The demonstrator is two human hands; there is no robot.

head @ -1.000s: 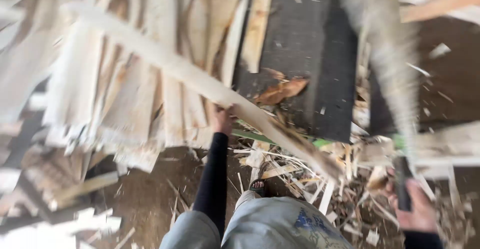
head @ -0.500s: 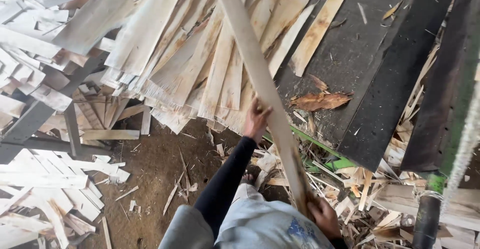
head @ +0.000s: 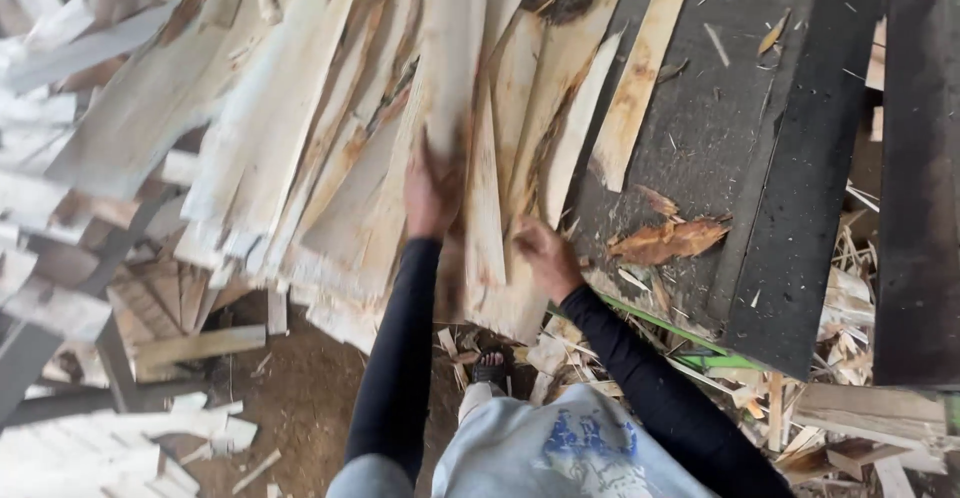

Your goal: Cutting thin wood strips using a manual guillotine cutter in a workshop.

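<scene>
My left hand (head: 432, 193) grips a long pale wooden plank (head: 452, 48) that lies lengthwise on top of a big pile of rough wooden slats (head: 300, 138). My right hand (head: 545, 253) is just to the right and lower. Its fingers curl around the near edge of a thin slat (head: 488, 228) in the same pile. Both arms wear black sleeves. How far the right fingers reach under the slat is hidden.
A dark board platform (head: 760, 158) lies right of the pile, with a pale strip (head: 640, 78) and a piece of brown bark (head: 668, 240) on it. Scrap wood and splinters (head: 830, 398) litter the dirt floor (head: 300, 398). More slats (head: 90, 448) lie at lower left.
The long plank swung from a slant across the view to lying along the pile. My right hand came in from the far right to the pile's near edge beside my left hand.
</scene>
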